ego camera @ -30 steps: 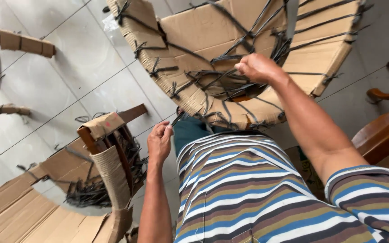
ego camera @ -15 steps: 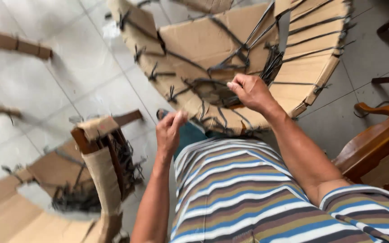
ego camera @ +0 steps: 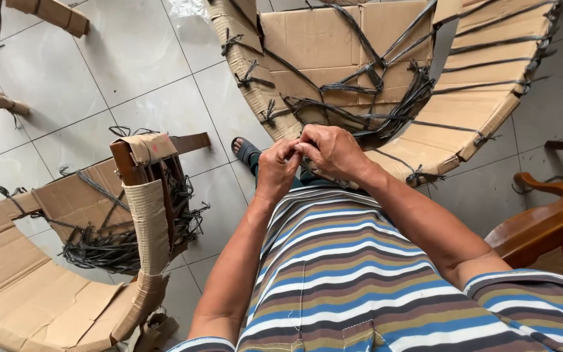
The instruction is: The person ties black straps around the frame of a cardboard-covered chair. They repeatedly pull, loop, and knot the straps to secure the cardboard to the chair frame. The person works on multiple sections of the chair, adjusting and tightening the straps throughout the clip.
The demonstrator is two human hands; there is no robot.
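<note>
1. The fingers (ego camera: 294, 151) of both hands meet at the near edge of the cardboard-wrapped curved frame (ego camera: 333, 45). They are pinched together on something small there, most likely the end of one dark strap (ego camera: 333, 107), though the piece itself is hidden between them.
2. The left hand (ego camera: 276, 168) is curled, its fingertips pressed against those of the right hand (ego camera: 337, 151), which is clenched over the same spot. What exactly each one grips cannot be told.
3. The frame stands on the tiled floor (ego camera: 131, 65) just beyond the person's striped shirt (ego camera: 333, 280), filling the far middle and right of the scene.
4. Judged by looks, the straps are thin, flat and stiff, springy at the loose ends and knotted in bunches. They seem best taken near a free end, close to the knot. The cardboard looks light and easily dented, so the frame should be gripped on its wrapped rim.
5. A sandalled foot (ego camera: 245, 151) shows to the left of the hands.
6. At the near left lies a second cardboard-wrapped frame (ego camera: 144, 215) with a tangle of dark straps (ego camera: 99, 248).
7. A wooden chair arm (ego camera: 542, 215) sits at the right.
</note>
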